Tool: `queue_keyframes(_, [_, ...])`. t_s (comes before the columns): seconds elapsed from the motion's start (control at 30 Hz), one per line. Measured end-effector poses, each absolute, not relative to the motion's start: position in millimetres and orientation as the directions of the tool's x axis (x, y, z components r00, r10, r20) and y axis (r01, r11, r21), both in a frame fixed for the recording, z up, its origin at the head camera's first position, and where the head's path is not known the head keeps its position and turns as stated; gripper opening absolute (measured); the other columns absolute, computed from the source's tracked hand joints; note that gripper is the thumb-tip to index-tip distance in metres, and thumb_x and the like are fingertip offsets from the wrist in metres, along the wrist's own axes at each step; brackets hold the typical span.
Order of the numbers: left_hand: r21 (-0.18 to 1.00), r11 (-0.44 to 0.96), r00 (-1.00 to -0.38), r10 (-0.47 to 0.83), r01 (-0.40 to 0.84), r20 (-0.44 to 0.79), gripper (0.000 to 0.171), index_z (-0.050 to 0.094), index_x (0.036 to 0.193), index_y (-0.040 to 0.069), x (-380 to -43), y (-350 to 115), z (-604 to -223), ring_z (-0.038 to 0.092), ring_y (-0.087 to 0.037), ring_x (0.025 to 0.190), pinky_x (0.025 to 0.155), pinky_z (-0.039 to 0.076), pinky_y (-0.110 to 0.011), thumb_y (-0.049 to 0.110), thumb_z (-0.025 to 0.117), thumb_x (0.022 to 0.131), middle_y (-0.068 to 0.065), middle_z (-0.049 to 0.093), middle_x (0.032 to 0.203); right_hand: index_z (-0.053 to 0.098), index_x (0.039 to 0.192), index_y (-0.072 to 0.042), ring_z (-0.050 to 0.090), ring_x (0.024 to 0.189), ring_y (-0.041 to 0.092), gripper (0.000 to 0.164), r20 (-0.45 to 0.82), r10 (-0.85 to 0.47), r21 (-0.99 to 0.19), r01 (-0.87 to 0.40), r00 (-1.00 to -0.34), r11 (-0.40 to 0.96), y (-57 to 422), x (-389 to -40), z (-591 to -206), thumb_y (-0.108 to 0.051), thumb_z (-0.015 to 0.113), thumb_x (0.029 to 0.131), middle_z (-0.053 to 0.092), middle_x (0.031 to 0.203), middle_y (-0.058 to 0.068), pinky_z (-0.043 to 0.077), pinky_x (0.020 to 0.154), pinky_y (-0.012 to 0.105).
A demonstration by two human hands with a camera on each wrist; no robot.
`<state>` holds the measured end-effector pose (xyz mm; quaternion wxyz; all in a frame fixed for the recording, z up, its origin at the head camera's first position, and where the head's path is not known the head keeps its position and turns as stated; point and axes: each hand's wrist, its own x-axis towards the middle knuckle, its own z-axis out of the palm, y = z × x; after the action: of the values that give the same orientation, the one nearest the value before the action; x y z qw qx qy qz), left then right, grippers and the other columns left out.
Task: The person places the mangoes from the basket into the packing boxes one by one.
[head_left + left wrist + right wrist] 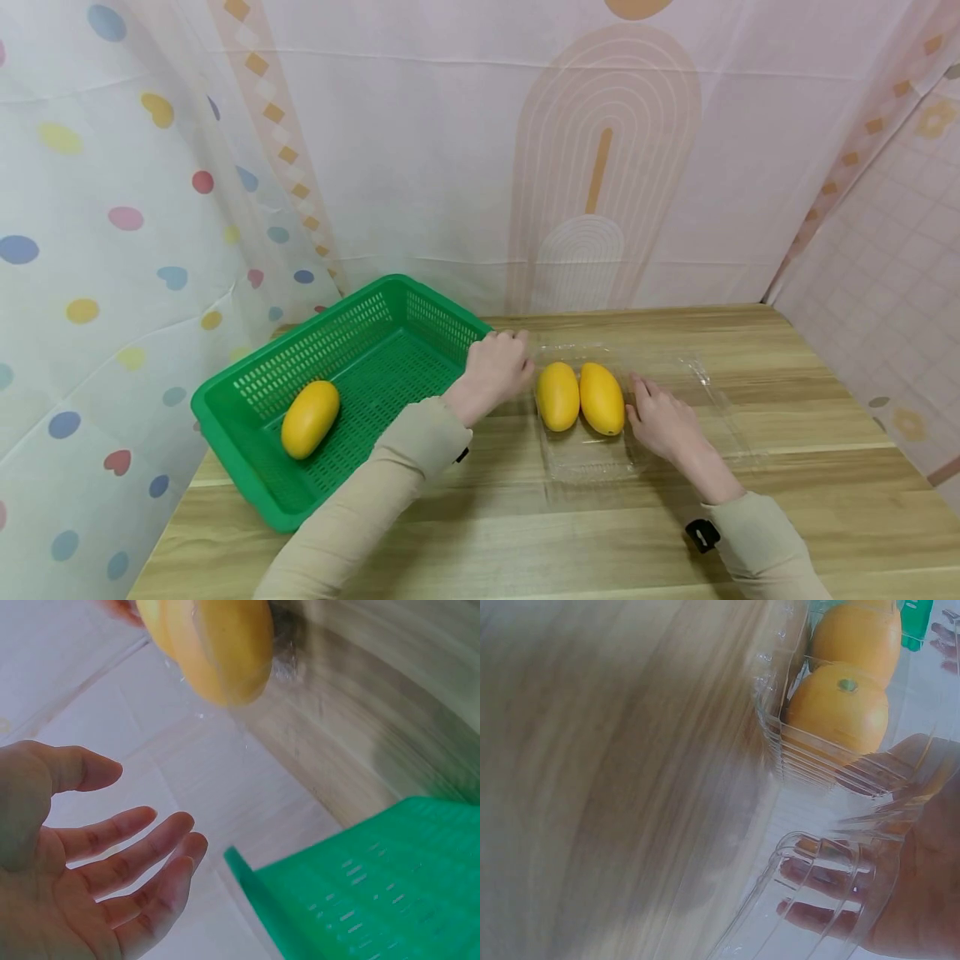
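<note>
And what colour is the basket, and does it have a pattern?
The basket is green, with slotted sides; best seen in the head view.

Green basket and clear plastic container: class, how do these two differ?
The green basket is opaque, while the clear plastic container is see-through. The green basket holds one oblong yellow fruit; the clear plastic container holds two, side by side. The green basket also looks larger than the clear plastic container. Both rest on the wood-grain table.

A wood-grain table (570, 550) bears a green slotted basket (405, 367) and, just beside it, an open clear plastic box (592, 468)
</note>
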<state>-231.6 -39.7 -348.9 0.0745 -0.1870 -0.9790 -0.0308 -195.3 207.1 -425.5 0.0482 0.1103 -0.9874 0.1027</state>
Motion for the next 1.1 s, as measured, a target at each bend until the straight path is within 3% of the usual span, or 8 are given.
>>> queue_keyframes(0.1, [0.044,0.927,-0.916,0.359,0.372,0.178,0.017,0.060,0.091,0.006,-231,-47,-345,0.052,-0.020,0.060,0.042,0.039,-0.028,0.021,0.054,0.093,-0.008,0.061,0.074,0.042,0.136,0.010,0.055,0.114,0.049,0.051,0.122,-0.210,-0.188,-0.231,-0.970,0.955,207,-195,-425,-0.016,0.052,0.093,0.051,0.132,0.032,0.046,0.091,0.057])
queue_keyframes(0.3, [0.106,0.937,-0.940,0.320,0.333,0.121,0.017,0.059,0.094,0.004,-233,-65,-337,0.046,-0.017,0.054,0.042,0.034,-0.025,0.020,0.053,0.093,-0.007,0.055,0.072,0.042,0.136,0.009,0.056,0.112,0.048,0.051,0.124,-0.208,-0.183,-0.228,-0.970,0.956,207,-195,-426,-0.016,0.053,0.093,0.052,0.132,0.031,0.048,0.088,0.058])
queue_keyframes(0.63, [0.154,0.954,-0.966,0.256,0.257,0.028,0.017,0.057,0.091,0.006,-239,-107,-329,0.049,-0.019,0.056,0.045,0.035,-0.027,0.023,0.053,0.094,-0.005,0.051,0.069,0.042,0.136,0.009,0.056,0.112,0.048,0.051,0.128,-0.208,-0.183,-0.229,-0.970,0.956,207,-195,-426,-0.016,0.053,0.093,0.052,0.132,0.031,0.048,0.086,0.057])
queue_keyframes(0.77, [0.168,0.960,-0.972,0.233,0.223,-0.042,0.026,0.059,0.107,0.004,-239,-119,-324,0.046,-0.018,0.054,0.044,0.033,-0.026,0.025,0.051,0.095,-0.007,0.052,0.070,0.043,0.136,0.009,0.057,0.111,0.048,0.051,0.130,-0.207,-0.184,-0.229,-0.970,0.956,208,-195,-427,-0.016,0.053,0.093,0.052,0.132,0.031,0.048,0.087,0.057])
queue_keyframes(0.93, [0.159,0.969,-0.974,0.208,0.191,-0.095,0.042,0.052,0.130,0.003,-241,-133,-321,0.050,-0.020,0.055,0.044,0.035,-0.027,0.028,0.051,0.096,-0.016,0.064,0.091,0.043,0.135,0.009,0.057,0.111,0.048,0.051,0.134,-0.210,-0.180,-0.232,-0.969,0.956,208,-195,-427,-0.016,0.053,0.093,0.052,0.132,0.031,0.048,0.087,0.057])
queue_keyframes(1.1, [0.138,0.978,-0.977,0.172,0.154,-0.126,0.048,0.048,0.135,0.003,-243,-151,-323,0.058,-0.025,0.065,0.048,0.040,-0.030,0.030,0.051,0.096,-0.021,0.063,0.115,0.043,0.135,0.010,0.057,0.111,0.048,0.050,0.144,-0.216,-0.177,-0.240,-0.966,0.954,207,-195,-427,-0.015,0.054,0.092,0.052,0.131,0.031,0.048,0.087,0.057])
